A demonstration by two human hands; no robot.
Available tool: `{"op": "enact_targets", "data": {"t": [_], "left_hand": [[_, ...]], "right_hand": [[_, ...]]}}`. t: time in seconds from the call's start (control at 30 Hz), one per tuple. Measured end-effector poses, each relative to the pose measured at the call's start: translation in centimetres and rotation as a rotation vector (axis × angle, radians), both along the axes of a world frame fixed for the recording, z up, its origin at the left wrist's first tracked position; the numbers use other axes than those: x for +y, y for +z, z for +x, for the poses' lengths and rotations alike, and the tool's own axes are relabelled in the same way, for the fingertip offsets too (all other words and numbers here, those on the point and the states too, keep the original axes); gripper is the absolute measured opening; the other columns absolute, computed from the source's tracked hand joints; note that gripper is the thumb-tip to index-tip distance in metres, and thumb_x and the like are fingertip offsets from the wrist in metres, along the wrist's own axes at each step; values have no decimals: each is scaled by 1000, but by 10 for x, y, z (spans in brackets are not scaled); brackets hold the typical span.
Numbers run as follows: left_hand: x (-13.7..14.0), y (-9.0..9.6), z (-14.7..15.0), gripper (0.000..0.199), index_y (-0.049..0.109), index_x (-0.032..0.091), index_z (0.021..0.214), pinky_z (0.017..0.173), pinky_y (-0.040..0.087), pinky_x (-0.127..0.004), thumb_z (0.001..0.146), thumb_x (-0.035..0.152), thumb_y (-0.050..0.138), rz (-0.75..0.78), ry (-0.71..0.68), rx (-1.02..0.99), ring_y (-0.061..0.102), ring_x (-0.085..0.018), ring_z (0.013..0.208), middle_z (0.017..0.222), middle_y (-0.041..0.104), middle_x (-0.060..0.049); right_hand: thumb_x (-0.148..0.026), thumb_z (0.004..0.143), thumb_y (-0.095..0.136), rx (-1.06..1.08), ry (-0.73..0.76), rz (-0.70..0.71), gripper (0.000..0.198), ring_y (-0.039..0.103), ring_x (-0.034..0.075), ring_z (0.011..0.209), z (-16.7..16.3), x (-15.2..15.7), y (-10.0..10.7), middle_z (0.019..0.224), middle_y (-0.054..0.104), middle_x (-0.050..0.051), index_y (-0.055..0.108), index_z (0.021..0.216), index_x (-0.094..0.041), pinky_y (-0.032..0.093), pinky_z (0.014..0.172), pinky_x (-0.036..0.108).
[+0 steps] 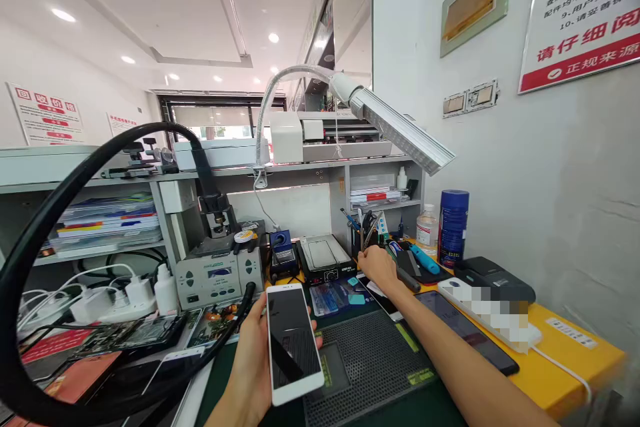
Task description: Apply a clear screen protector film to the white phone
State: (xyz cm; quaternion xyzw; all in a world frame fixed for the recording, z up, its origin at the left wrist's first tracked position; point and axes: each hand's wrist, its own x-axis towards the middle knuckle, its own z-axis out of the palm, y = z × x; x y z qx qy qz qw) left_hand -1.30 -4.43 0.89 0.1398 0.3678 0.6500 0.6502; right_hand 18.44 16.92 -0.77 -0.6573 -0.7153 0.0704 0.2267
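My left hand (pixel 255 353) is wrapped round a white smartphone (pixel 295 343), its dark screen facing up and towards me. Stretched out to the back right, my right hand (pixel 379 268) has its fingers closed at a black holder of tools (pixel 355 240). Whether those fingers grip one of the tools is hidden. Below the right wrist lies another white phone (pixel 383 300), partly covered by the hand and forearm. Under both forearms spreads a dark perforated work mat (pixel 375 353).
A thick black hose (pixel 15 280) arches across the left side, from a grey soldering station (pixel 215 280). A lamp (pixel 400 130) hangs overhead. To the right are a large dark phone (pixel 467 330), a white power strip (pixel 487 313), a blue canister (pixel 453 227) and a yellow box (pixel 575 360).
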Motion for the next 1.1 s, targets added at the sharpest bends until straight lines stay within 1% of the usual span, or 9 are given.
{"op": "enact_targets", "data": {"t": [0.17, 0.37, 0.53, 0.77, 0.83, 0.9, 0.97, 1.03, 1.1], "left_hand": [[1, -2, 0, 49, 68, 10, 105, 76, 59, -55, 98, 52, 43, -27, -2, 39, 71, -28, 66, 78, 73, -14], [3, -6, -1, 52, 68, 7, 110, 80, 58, -57, 97, 52, 45, -21, -10, 71, 73, -33, 77, 93, 74, -19], [3, -5, 1, 50, 67, 6, 110, 79, 58, -56, 98, 48, 43, -35, 6, 65, 72, -31, 71, 89, 75, -18], [2, -2, 3, 46, 68, 9, 105, 77, 59, -53, 98, 47, 43, -40, 10, 44, 72, -29, 68, 85, 75, -16], [1, -3, 3, 47, 68, 9, 105, 78, 59, -54, 98, 48, 43, -25, -4, 40, 73, -30, 71, 86, 75, -16], [1, -5, 3, 48, 69, 9, 104, 78, 59, -55, 97, 50, 45, -23, -13, 44, 73, -33, 75, 84, 74, -17], [1, -6, 2, 48, 69, 9, 103, 76, 60, -53, 96, 52, 47, -34, -10, 43, 74, -35, 79, 81, 73, -16], [1, -6, 2, 49, 69, 10, 106, 76, 60, -52, 97, 52, 46, -35, 7, 32, 74, -35, 82, 83, 74, -16], [1, -6, 2, 51, 68, 10, 111, 76, 60, -52, 97, 53, 45, -16, 27, 19, 74, -35, 85, 92, 75, -18]], "right_hand": [[-35, 98, 62, 12, 30, -38, 30, 66, 22, 100, 4, 2, 1, 121, 64, 10, 62, 122, -16, 57, 85, 41], [-35, 98, 62, 17, 42, -20, 30, 65, 23, 103, 6, 0, 3, 123, 63, 10, 62, 122, -16, 56, 87, 42], [-35, 98, 62, 31, 38, -14, 31, 65, 23, 101, 5, -5, 5, 122, 63, 10, 61, 123, -16, 57, 86, 42], [-38, 99, 59, 69, 22, 76, 29, 66, 22, 97, 4, -19, 19, 113, 67, 8, 63, 117, -15, 55, 84, 42], [-36, 100, 55, 87, 34, 112, 28, 67, 25, 98, 3, -25, 24, 107, 70, 11, 64, 115, -13, 53, 83, 40], [-32, 101, 50, 113, 57, 145, 30, 67, 29, 100, 0, -30, 29, 104, 72, 15, 64, 117, -11, 49, 80, 38], [-32, 101, 47, 148, 97, 170, 33, 67, 30, 100, -4, -39, 34, 104, 73, 15, 62, 121, -11, 46, 77, 35], [-36, 101, 44, 189, 160, 185, 36, 68, 27, 96, -10, -51, 38, 101, 74, 12, 60, 125, -13, 44, 74, 33], [-41, 100, 44, 224, 246, 183, 38, 68, 24, 92, -18, -70, 39, 94, 75, 8, 61, 125, -16, 43, 74, 31]]}}
